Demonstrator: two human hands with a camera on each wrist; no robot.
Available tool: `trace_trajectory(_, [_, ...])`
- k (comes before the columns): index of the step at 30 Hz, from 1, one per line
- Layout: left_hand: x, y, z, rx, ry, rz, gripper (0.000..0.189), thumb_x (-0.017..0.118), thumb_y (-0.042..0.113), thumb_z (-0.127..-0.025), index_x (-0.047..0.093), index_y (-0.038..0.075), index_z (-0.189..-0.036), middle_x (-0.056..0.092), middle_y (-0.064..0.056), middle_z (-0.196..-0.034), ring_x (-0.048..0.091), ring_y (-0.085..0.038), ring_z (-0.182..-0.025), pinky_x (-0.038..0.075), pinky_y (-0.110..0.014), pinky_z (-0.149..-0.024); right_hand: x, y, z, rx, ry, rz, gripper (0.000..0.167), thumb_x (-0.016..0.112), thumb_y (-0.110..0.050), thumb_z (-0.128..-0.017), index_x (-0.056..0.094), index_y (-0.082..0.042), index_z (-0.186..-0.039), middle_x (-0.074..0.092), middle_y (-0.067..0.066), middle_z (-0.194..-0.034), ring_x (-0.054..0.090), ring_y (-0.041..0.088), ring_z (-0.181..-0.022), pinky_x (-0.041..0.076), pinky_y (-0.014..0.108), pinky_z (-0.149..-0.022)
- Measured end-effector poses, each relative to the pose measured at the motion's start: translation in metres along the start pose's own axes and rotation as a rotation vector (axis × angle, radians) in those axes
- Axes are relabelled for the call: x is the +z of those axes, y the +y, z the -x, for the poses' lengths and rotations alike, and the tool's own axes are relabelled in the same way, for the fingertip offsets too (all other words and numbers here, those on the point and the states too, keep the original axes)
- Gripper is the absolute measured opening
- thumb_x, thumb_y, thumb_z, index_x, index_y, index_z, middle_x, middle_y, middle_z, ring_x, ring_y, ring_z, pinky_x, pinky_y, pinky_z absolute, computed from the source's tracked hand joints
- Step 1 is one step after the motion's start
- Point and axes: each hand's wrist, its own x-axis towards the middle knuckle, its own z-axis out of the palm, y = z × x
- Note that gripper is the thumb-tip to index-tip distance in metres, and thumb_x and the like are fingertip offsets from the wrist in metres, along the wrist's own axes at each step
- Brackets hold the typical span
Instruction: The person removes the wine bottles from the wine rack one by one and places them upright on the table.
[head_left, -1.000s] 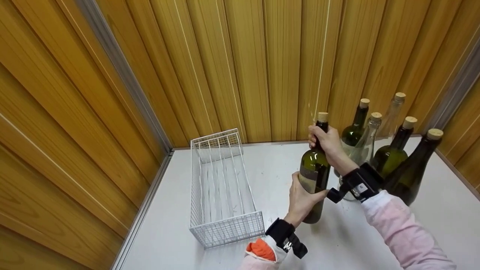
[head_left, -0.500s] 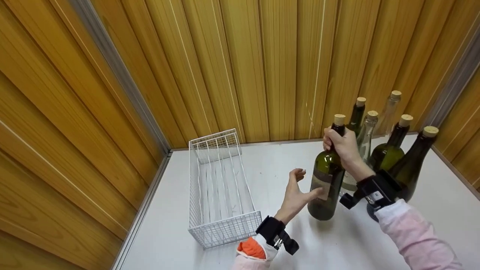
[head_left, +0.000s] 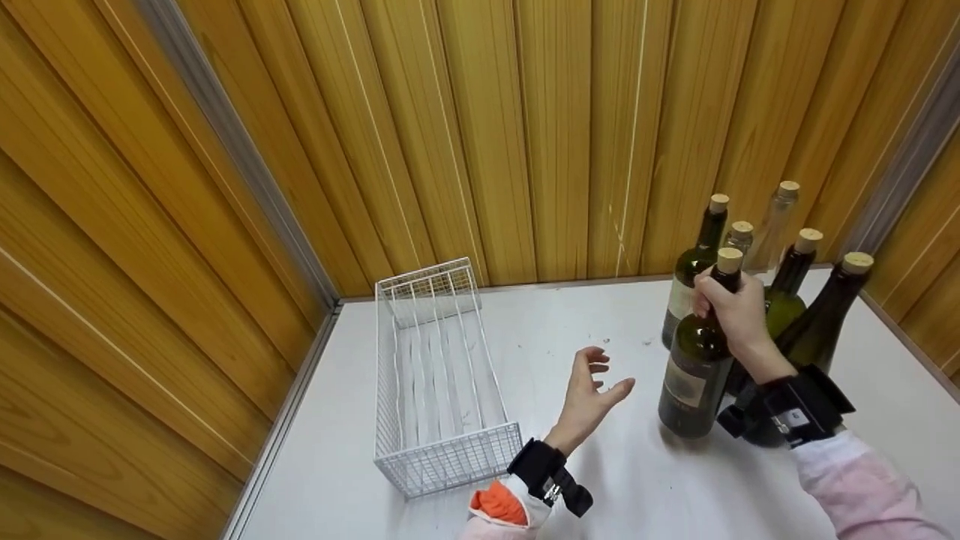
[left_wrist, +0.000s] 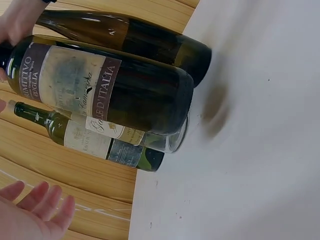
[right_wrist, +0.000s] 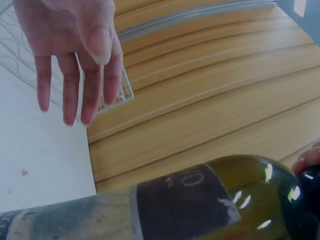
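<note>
My right hand point(head_left: 739, 315) grips the neck of a dark green wine bottle point(head_left: 694, 375), just under its cork. Held nearly upright, the bottle has its base close over the white table; a shadow lies near that base in the left wrist view. A cream label with dark bands point(left_wrist: 72, 82) shows on its side. My left hand point(head_left: 587, 401) is apart from the bottle, to its left, fingers spread and loosely bent around nothing. In the right wrist view this left hand point(right_wrist: 75, 35) hangs palm visible above the table.
Several corked bottles stand at the right: a green labelled one point(head_left: 684, 289), a clear one point(head_left: 772, 229), a green one point(head_left: 784, 307) and a tall dark one point(head_left: 821, 322). A white wire basket point(head_left: 450, 454) sits left of my hands. Wood-pattern walls point(head_left: 495, 150) enclose the table point(head_left: 322, 420).
My left hand has let go of the bottle and drawn slightly back. My right hand has carried the bottle rightward, toward the group of other bottles.
</note>
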Motion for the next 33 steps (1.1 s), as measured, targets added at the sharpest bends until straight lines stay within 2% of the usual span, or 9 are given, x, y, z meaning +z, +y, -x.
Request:
trace_trajectory(3, [0.000,-0.003,0.000,-0.007,0.003,-0.011,0.058,0.076,0.017,-0.094,0.048,-0.003,-0.140,0.059,-0.017,-0.136,0.059,-0.020,-0.123,0.050,-0.033,-0.101,-0.006,0.003,0.000,-0.020,0.018,-0.033,0.036,0.052,0.010,-0.099,0.060,-0.010,-0.071,0.056,-0.006,-0.054,0.052,0.005,-0.048,0.045,0.018,-0.052])
trace_trajectory(9, [0.000,-0.006,0.000,-0.040,0.023,-0.015,0.056,0.076,0.019,-0.093,0.050,-0.001,-0.139,0.059,-0.012,-0.134,0.058,-0.021,-0.123,0.049,-0.033,-0.100,-0.019,0.008,0.000,-0.028,0.048,-0.040,0.038,0.052,0.012,-0.097,0.060,-0.009,-0.066,0.056,-0.006,-0.053,0.052,0.005,-0.046,0.044,0.018,-0.051])
trace_trajectory(15, [0.000,-0.008,0.000,-0.028,0.031,-0.028,0.047,0.074,0.016,-0.094,0.054,-0.001,-0.133,0.063,-0.016,-0.127,0.061,-0.015,-0.115,0.049,-0.027,-0.094,-0.029,0.015,0.002,-0.053,0.089,-0.035,0.038,0.053,0.014,-0.096,0.061,-0.007,-0.066,0.056,-0.005,-0.052,0.053,0.005,-0.045,0.044,0.018,-0.050])
trace_trajectory(23, [0.000,-0.009,0.000,-0.026,0.031,-0.032,0.041,0.074,0.014,-0.094,0.056,0.000,-0.128,0.066,-0.011,-0.119,0.058,-0.002,-0.106,0.051,-0.021,-0.089,-0.035,0.022,0.005,-0.105,0.095,-0.035,0.034,0.052,0.017,-0.095,0.062,0.000,-0.068,0.056,-0.005,-0.051,0.054,0.005,-0.045,0.044,0.018,-0.049])
trace_trajectory(30, [0.000,-0.011,-0.002,-0.023,0.020,-0.022,0.044,0.075,0.012,-0.093,0.055,-0.005,-0.128,0.066,-0.009,-0.116,0.058,-0.002,-0.104,0.052,-0.019,-0.087,-0.039,0.026,0.009,-0.124,0.086,-0.019,0.034,0.051,0.017,-0.094,0.059,0.000,-0.066,0.057,-0.004,-0.051,0.054,0.006,-0.045,0.044,0.018,-0.050])
trace_trajectory(33, [0.000,-0.010,-0.002,-0.020,0.018,-0.020,0.043,0.074,0.012,-0.093,0.056,-0.004,-0.128,0.066,-0.009,-0.116,0.058,-0.001,-0.104,0.052,-0.019,-0.087,-0.040,0.027,0.009,-0.122,0.089,-0.024,0.034,0.051,0.017,-0.093,0.061,-0.003,-0.068,0.057,-0.004,-0.051,0.054,0.006,-0.045,0.045,0.018,-0.050])
